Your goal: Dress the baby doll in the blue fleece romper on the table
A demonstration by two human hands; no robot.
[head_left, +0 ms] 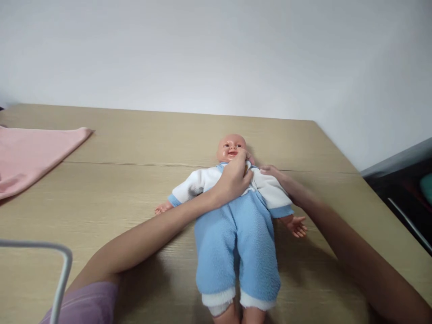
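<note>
A baby doll (236, 234) lies on its back on the wooden table (135, 189), head toward the wall. It wears a blue and white fleece suit. My left hand (234, 180) rests on the doll's chest just under the chin, fingers curled and pinching the suit's collar. My right hand (275, 173) lies at the doll's shoulder on the right side, fingers pressed against the white sleeve near the neck; what its fingertips grip is hidden.
A pink cloth (30, 153) lies at the table's left edge. A white wire frame (60, 270) crosses the lower left corner. Right of the table stands dark furniture (408, 193). A plain white wall runs behind.
</note>
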